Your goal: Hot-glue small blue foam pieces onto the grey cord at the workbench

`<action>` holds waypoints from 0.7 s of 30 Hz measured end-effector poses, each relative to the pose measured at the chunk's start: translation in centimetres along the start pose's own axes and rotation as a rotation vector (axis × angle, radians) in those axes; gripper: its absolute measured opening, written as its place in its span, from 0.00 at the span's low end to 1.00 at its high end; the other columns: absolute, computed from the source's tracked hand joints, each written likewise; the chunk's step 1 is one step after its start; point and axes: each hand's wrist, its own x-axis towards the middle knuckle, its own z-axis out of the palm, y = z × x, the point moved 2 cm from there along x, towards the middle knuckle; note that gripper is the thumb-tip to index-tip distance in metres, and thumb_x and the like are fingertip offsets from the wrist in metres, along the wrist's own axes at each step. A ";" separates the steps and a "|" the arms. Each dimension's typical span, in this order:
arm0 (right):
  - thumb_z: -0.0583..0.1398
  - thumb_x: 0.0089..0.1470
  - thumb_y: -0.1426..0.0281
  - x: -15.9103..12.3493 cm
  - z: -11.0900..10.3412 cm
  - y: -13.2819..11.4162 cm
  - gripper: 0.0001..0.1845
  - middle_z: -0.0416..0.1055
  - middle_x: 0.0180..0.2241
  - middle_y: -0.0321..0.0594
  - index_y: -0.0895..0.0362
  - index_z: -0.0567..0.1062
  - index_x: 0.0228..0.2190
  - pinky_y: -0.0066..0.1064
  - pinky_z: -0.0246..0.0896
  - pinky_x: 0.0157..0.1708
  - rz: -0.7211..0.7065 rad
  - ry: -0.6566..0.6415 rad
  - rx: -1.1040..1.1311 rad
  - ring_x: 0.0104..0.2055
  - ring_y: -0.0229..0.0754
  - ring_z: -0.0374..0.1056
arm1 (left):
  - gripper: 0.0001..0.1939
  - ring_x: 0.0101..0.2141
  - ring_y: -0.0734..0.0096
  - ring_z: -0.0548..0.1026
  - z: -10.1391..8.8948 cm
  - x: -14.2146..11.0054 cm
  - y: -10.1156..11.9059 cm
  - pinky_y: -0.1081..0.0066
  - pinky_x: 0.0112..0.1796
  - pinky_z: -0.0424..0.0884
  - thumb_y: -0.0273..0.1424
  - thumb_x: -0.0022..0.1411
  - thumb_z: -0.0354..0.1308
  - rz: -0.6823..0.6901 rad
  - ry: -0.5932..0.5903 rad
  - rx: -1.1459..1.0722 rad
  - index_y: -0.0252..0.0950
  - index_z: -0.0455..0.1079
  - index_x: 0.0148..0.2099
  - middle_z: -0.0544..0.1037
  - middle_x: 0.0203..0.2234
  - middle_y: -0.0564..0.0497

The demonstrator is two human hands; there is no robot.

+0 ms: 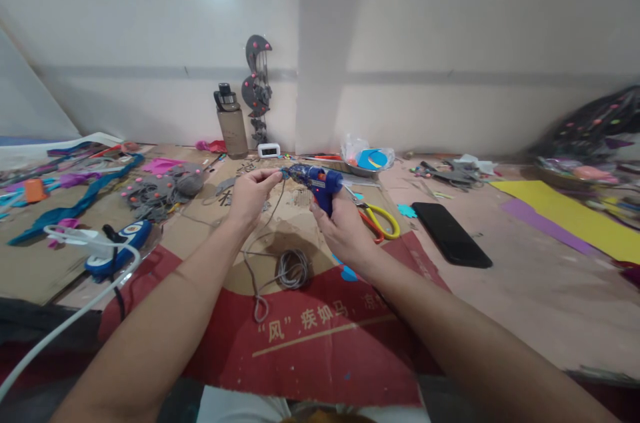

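Observation:
My right hand [346,223] is wrapped round the grip of a blue glue gun [326,191], whose nozzle points left. My left hand [254,195] pinches a thin grey cord [276,211] right by the nozzle. A small blue bit shows at those fingertips; whether it is a separate piece I cannot tell. From the pinch the cord hangs down to a loose coil [294,269] on the red and brown cardboard [340,336]. Scissors with yellow and orange handles [383,221] lie just beyond my right hand.
A black phone [451,235] lies at the right, near yellow sheets [565,216]. At the back stand a bottle [233,126] and a small white clock [269,151]. Grey pieces with pink dots [163,191] and a blue power strip [119,251] with a white cable occupy the left.

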 end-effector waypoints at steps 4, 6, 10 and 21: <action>0.51 0.57 0.65 0.0 0.0 0.0 0.17 0.70 0.37 0.49 0.59 0.64 0.46 0.42 0.61 0.40 0.007 -0.008 -0.010 0.39 0.50 0.66 | 0.11 0.17 0.83 0.54 0.0 0.0 0.0 0.75 0.19 0.46 0.35 0.45 0.66 -0.011 0.007 -0.002 0.33 0.75 0.31 0.68 0.18 0.55; 0.51 0.57 0.65 0.1 -0.1 0.1 0.17 0.70 0.37 0.49 0.59 0.64 0.46 0.41 0.61 0.39 0.016 -0.002 -0.016 0.39 0.49 0.66 | 0.11 0.17 0.83 0.54 0.0 0.0 0.0 0.75 0.19 0.46 0.34 0.45 0.66 -0.014 0.006 0.001 0.33 0.75 0.31 0.68 0.18 0.55; 0.52 0.55 0.66 0.1 -0.1 0.6 0.15 0.70 0.37 0.48 0.59 0.65 0.44 0.39 0.62 0.37 0.019 0.025 0.013 0.36 0.47 0.67 | 0.11 0.17 0.83 0.54 0.0 0.0 -0.1 0.75 0.19 0.47 0.34 0.45 0.66 -0.007 -0.012 0.003 0.33 0.75 0.31 0.69 0.19 0.54; 0.53 0.48 0.70 1.5 0.6 4.0 0.05 0.72 0.28 0.40 0.57 0.66 0.31 0.30 0.64 0.24 0.436 -0.099 0.552 0.24 0.37 0.66 | 0.11 0.15 0.83 0.53 -1.0 0.9 -0.4 0.75 0.18 0.45 0.37 0.46 0.65 -0.009 0.053 0.017 0.34 0.74 0.28 0.67 0.15 0.55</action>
